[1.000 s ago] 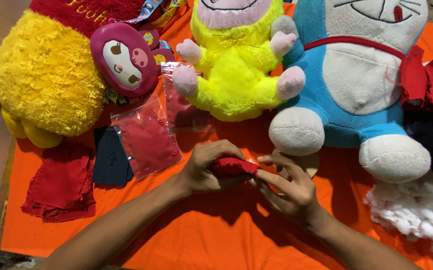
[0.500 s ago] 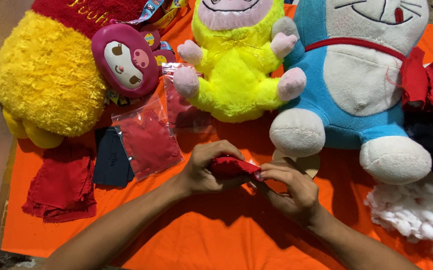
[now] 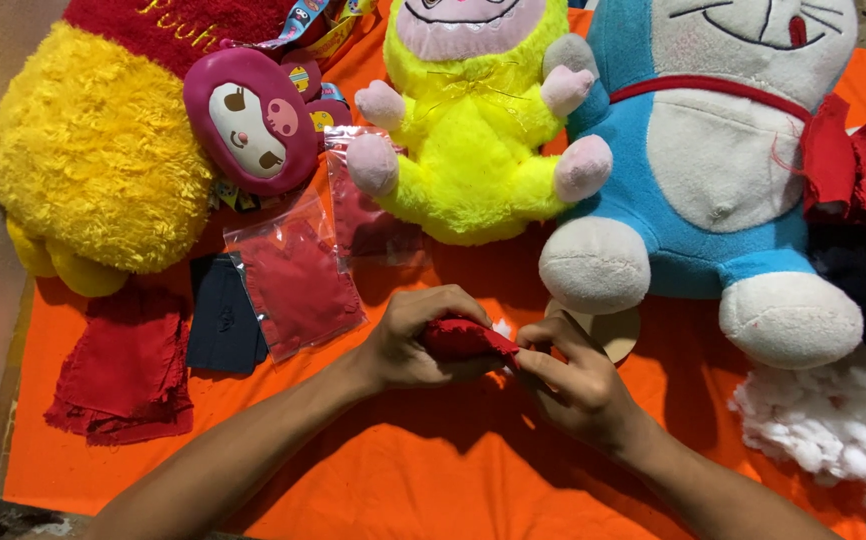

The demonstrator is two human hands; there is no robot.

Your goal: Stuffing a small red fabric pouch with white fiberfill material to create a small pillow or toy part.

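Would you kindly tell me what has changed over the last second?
Very little: both hands keep hold of the small red fabric piece, the right hand shifting its fingertips slightly along its edge while the left hand grips it. The plush toys, cloths and stuffing stayed put.

Matt red cloth piece (image 3: 465,338) in hand; plush toys of shaggy yellow pile (image 3: 93,160), neon fleece (image 3: 473,150) and smooth blue-white velour (image 3: 713,170); glossy clear plastic bag (image 3: 298,280); fluffy white stuffing (image 3: 833,430); matt orange cloth sheet (image 3: 433,490).

From my headset view, my left hand (image 3: 415,345) and right hand (image 3: 575,385) are bare, both forearms uncovered, sleeveless and ringless above the orange cloth (image 3: 433,480).
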